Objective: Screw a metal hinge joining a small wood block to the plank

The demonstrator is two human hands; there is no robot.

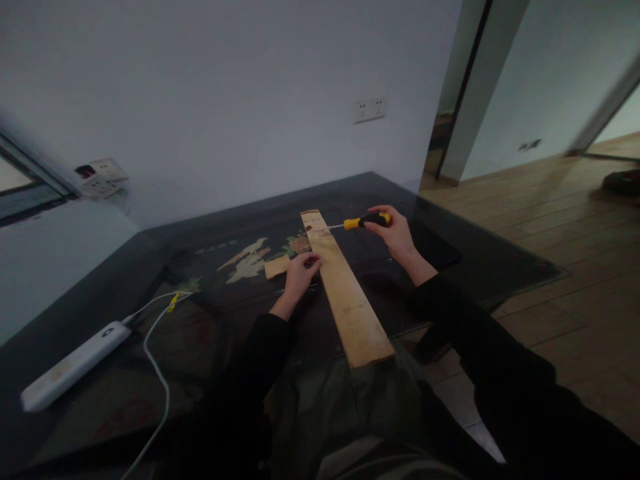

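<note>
A long, narrow wooden board [345, 287] lies lengthwise on the dark table, its near end reaching past the table's front edge. My left hand [299, 275] is closed at the board's left side, thumb and forefinger pinched on its edge. In my right hand [397, 233] is a yellow-and-black screwdriver [354, 223], held by its handle almost level. Its thin shaft points left, with the tip over the board's far part near a small dark mark. Whether the tip touches the wood, I cannot tell. A small wooden piece [276, 267] lies just left of my left hand.
On the left of the dark table [225, 220] lies a white power strip [77, 365] with a white cable [159, 370]. A dark flat object [437, 247] rests beyond my right wrist. Behind stands a wall with sockets [370, 109].
</note>
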